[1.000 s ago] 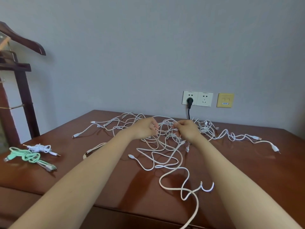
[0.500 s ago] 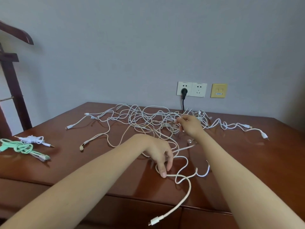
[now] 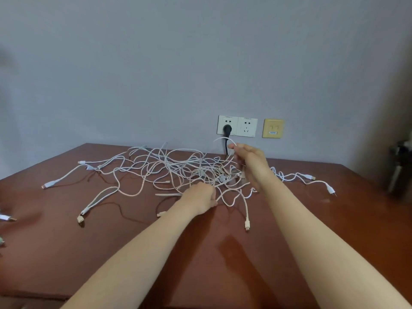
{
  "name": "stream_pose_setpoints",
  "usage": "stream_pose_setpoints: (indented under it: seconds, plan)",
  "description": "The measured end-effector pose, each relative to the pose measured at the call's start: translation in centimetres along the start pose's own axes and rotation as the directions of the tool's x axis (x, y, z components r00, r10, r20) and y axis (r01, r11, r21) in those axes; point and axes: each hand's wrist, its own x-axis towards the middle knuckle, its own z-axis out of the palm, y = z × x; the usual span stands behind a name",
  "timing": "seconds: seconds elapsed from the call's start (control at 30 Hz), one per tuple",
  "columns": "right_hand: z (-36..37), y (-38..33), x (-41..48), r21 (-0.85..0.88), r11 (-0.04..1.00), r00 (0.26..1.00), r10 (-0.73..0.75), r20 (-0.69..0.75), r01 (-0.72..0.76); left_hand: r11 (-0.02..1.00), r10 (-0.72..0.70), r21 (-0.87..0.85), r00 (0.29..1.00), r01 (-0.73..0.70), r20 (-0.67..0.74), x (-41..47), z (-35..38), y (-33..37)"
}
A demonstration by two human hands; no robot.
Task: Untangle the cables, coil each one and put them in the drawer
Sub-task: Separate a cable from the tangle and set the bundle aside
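The left hand [image 3: 199, 198] curls its fingers round some strands at the near edge of the cable pile [image 3: 169, 168]. The right hand [image 3: 250, 160] is up over the far right of the pile and pinches a loop of white cable [image 3: 224, 139]. The pile lies spread on the table [image 3: 334, 219], all knotted, so most of the job looks left to do. No drawer shows. A moment ago the left hand was nearer than the pile; now it touches it.
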Motion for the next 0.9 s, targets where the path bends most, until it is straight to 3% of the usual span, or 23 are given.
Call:
stream_pose_setpoints:
  seconds: [0.1, 0.17, 0.23, 0.33, 0.43, 0.57, 0.67, 0.8, 0.9]
  plan:
    - [-0.4, 0.1, -0.1, 0.055, 0.995, 0.994, 0.081, 0.078, -0.085, 0.980, 0.031, -0.192, 0.997, -0.044, -0.072, 0.5, 0.1, 0.6]
    - [-0.7, 0.9, -0.4, 0.045, 0.988, 0.978, 0.142, 0.153, -0.150, 0.888, -0.006, -0.453, 0.984, -0.078, -0.180, 0.1, -0.4, 1.4]
    - [-0.9, 1.9, -0.7, 0.028, 0.986, 0.969, 0.157, 0.193, -0.166, 0.773, -0.135, -0.632, 0.957, -0.061, -0.258, 0.1, -0.9, 1.7]
    - [-0.8, 3.2, -0.9, -0.087, 0.989, 0.957, 0.141, 0.254, -0.123, 0.469, -0.332, -0.881, 0.936, 0.056, -0.117, 0.8, -1.3, 1.7]
    - [-0.4, 4.6, -1.1, -0.474, 0.875, 0.961, 0.044, 0.275, 0.096, 0.189, -0.405, -0.972, 0.913, 0.141, 0.054, 1.8, -1.9, 1.6]
    - [0.0, 6.3, -0.8, -0.430, 0.897, 0.966, 0.014, 0.259, 0.102, -0.060, -0.426, -0.994, 0.898, 0.094, 0.111, 3.1, -2.0, 1.6]
    - [-0.5, 6.2, -0.3, -0.436, 0.895, 0.959, 0.038, 0.279, 0.092, -0.088, -0.388, -0.991, 0.913, 0.099, 0.126, 3.7, -1.6, 1.6]
    - [-0.7, 5.4, -0.6, -0.434, 0.895, 0.930, 0.073, 0.362, 0.099, 0.035, -0.379, -0.992, 0.920, 0.122, 0.100, 4.1, -1.4, 1.1]
    - [-0.5, 5.2, -0.3, -0.365, 0.924, 0.965, -0.016, 0.262, 0.115, 0.127, -0.266, -0.965, 0.945, 0.230, 0.190, 3.6, -1.3, 0.9]
